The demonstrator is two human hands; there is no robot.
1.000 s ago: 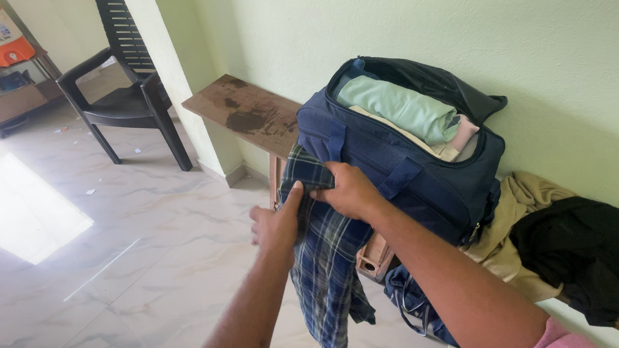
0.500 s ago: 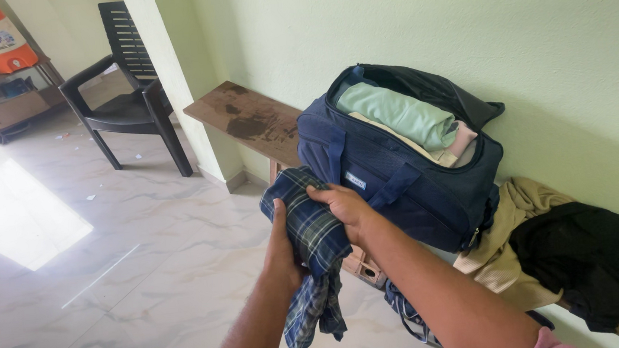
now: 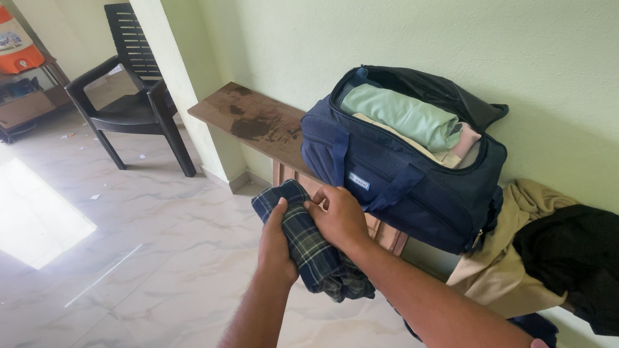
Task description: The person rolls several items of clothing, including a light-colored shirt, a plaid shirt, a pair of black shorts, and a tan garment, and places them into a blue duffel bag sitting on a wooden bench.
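Both my hands hold a dark blue and green plaid cloth (image 3: 301,234), bunched into a short roll in front of the bench. My left hand (image 3: 276,245) grips its left side from below. My right hand (image 3: 339,215) presses on its right side from above. A loose end of the cloth hangs under my right wrist. Just beyond stands an open navy duffel bag (image 3: 407,180) on the wooden bench (image 3: 249,118), with a folded light green garment (image 3: 403,116) and pale folded clothes on top inside it.
A tan garment (image 3: 500,265) and a black garment (image 3: 601,264) lie on the bench right of the bag. A black plastic chair (image 3: 135,100) stands at the back left by a pillar. An orange water cooler (image 3: 0,37) sits on a shelf. The floor is marble tile.
The plaid cloth hung long from my hands a second ago; now it is gathered up into a compact roll between both hands, lower and in front of the bag.
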